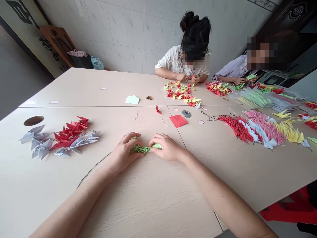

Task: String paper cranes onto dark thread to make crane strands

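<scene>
Both my hands rest on the pale wooden table near its middle. My left hand is closed around one end of a row of green paper cranes. My right hand pinches the other end, where a light green crane shows between its fingers. A thin dark thread trails from under my left hand toward the near left. The middle of the green row is visible between the hands; its ends are hidden by my fingers.
A string of red and grey cranes lies to the left. Strings of red, pink, grey and yellow cranes lie to the right. A red paper square, a tape roll and a green sheet lie ahead. Two people fold paper at the far side.
</scene>
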Action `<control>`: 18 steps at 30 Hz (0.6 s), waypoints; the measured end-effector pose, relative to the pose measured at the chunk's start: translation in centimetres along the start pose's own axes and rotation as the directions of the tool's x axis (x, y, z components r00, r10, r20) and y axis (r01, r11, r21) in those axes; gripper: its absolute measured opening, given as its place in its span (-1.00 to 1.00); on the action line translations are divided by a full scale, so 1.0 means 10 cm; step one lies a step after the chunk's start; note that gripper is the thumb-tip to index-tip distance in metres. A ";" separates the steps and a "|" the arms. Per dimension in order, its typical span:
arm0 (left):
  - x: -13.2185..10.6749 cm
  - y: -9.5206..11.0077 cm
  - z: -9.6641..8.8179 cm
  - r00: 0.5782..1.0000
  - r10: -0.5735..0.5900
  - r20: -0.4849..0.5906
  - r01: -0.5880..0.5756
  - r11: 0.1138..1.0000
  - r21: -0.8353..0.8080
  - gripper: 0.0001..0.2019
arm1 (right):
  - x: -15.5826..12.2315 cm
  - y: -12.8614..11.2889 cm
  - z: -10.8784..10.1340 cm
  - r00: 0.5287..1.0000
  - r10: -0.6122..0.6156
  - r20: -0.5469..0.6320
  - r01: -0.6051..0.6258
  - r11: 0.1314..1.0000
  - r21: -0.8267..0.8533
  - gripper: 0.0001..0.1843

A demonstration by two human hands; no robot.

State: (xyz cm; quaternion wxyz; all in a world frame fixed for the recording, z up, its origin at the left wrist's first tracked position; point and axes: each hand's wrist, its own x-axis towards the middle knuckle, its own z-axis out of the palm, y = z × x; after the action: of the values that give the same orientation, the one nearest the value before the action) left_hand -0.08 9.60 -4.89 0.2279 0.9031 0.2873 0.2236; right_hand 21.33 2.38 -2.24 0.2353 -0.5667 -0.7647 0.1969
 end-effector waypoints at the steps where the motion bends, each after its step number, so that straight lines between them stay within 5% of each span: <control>1: 0.00 0.01 -0.01 1.000 0.004 0.004 -0.004 1.000 0.000 -0.74 | 0.02 -0.01 -0.03 0.999 0.014 0.029 -0.013 1.000 -0.004 -0.92; 5: 0.00 0.08 -0.02 0.999 0.029 -0.020 -0.028 0.998 0.052 -0.61 | 0.14 -0.03 -0.10 0.990 0.037 0.133 -0.036 0.999 -0.010 -0.93; 9: 0.00 0.16 -0.01 1.000 -0.014 0.010 0.012 0.990 0.143 -0.76 | 0.15 -0.02 -0.14 0.987 0.025 0.159 -0.031 0.999 0.036 -0.92; 13: 0.01 0.14 0.00 0.999 -0.037 0.026 0.033 0.990 0.137 -0.83 | -0.04 -0.02 -0.17 0.998 -0.058 -0.003 0.058 0.997 0.045 -0.72; 18: 0.01 0.12 0.00 1.000 -0.021 0.023 0.018 0.993 0.117 -0.87 | -0.25 0.00 -0.08 0.966 -0.232 -0.116 0.199 0.951 -0.238 -0.72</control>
State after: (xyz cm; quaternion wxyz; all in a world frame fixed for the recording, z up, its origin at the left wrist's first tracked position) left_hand 0.55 8.79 -4.23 0.1800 0.9147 0.3059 0.1933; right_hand 22.41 -0.01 -1.88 0.2443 -0.5151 -0.8205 0.0414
